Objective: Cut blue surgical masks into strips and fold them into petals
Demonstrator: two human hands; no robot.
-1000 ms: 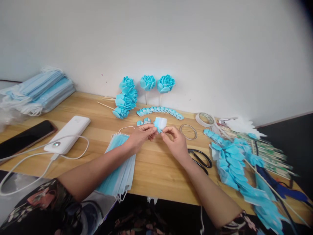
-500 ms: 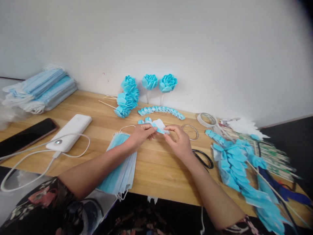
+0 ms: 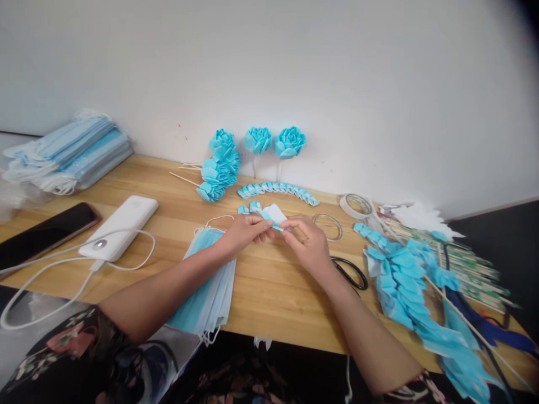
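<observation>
1. A small, flat piece of blue-and-white mask fabric [image 3: 274, 214] has a white upper face, with blue showing along its left and lower edges.
2. Its lower edge looks folded; the fingers hide part of that edge, so the full outline cannot be told.
3. It sits at a slant, its white part pointing up and away from the person.
4. It is held between the fingertips of the left hand [image 3: 245, 233] and right hand [image 3: 309, 242].
</observation>
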